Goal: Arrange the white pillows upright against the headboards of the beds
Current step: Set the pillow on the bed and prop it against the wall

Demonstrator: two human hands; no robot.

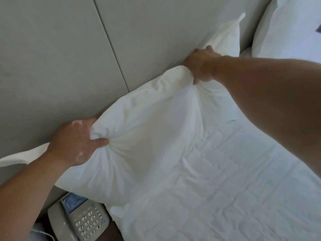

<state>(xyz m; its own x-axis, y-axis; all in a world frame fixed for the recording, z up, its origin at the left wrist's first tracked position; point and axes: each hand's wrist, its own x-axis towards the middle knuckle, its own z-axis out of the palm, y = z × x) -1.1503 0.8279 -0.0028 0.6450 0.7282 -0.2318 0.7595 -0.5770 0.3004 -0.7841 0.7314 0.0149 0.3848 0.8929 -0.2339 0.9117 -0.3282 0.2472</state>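
One white pillow (149, 129) stands tilted on the bed (225, 197), its upper edge leaning against the grey padded headboard (69, 58). The left hand (76, 141) bunches the pillow's near corner, fingers (99, 141) clamped on the fabric. The right hand (199, 65) grips the far top corner the same way, fingers closed around the cloth. A second white pillow (286, 28) leans upright further along the headboard at the upper right. Beside the bed, one beige push-button telephone (78, 221) sits on a dark wooden nightstand (116, 232).
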